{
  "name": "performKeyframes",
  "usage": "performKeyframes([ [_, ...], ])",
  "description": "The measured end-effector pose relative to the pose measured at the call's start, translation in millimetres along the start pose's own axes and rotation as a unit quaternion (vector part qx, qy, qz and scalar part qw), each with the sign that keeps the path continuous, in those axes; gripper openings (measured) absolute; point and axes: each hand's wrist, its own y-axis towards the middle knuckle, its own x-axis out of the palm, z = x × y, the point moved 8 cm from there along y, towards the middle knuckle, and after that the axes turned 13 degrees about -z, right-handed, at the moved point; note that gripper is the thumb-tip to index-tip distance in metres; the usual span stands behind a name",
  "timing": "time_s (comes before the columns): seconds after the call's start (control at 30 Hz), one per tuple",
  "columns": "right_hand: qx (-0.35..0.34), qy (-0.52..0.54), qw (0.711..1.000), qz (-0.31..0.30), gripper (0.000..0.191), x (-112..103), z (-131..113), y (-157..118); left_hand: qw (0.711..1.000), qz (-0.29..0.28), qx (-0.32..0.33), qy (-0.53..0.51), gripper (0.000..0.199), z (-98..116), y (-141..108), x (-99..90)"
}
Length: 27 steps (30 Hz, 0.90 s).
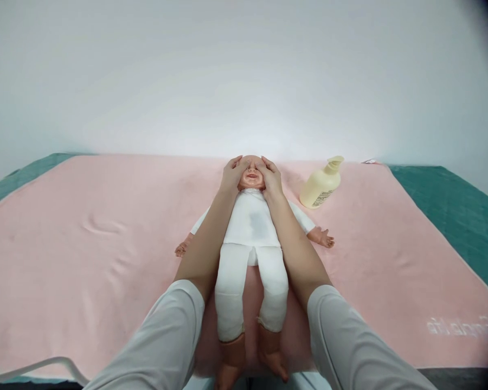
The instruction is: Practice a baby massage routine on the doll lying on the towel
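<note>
A baby doll (252, 222) with a white cloth body lies on its back on a pink blanket (126, 216), head away from me and feet towards me. My left hand (232, 174) rests round one side of the doll's head, its thumb over the eye area. On the other side my right hand (270, 176) cups the head in the same way, thumb on the upper face. Both hands have their fingers curved against the head. The doll's mouth shows between them. Its arms spread out beyond my forearms.
A pale yellow pump bottle (320, 185) stands on the blanket to the right of the doll's head. Green cloth (455, 216) shows at both sides, and a white wall rises behind. A pale curved cable or tube (57, 360) lies at the lower left.
</note>
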Motion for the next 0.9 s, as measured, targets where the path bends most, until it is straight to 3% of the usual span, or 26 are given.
performKeyframes([
  [0.5,0.0,0.013,1.0,0.0,0.032,-2.0,3.8,7.0,0.999,0.013,-0.026,-0.035,0.034,0.1,-2.1,3.5],
  [0.9,0.06,0.077,0.995,0.015,0.048,2.8,5.1,2.6,0.995,0.037,-0.06,-0.072,0.043,-0.3,-6.4,4.4],
])
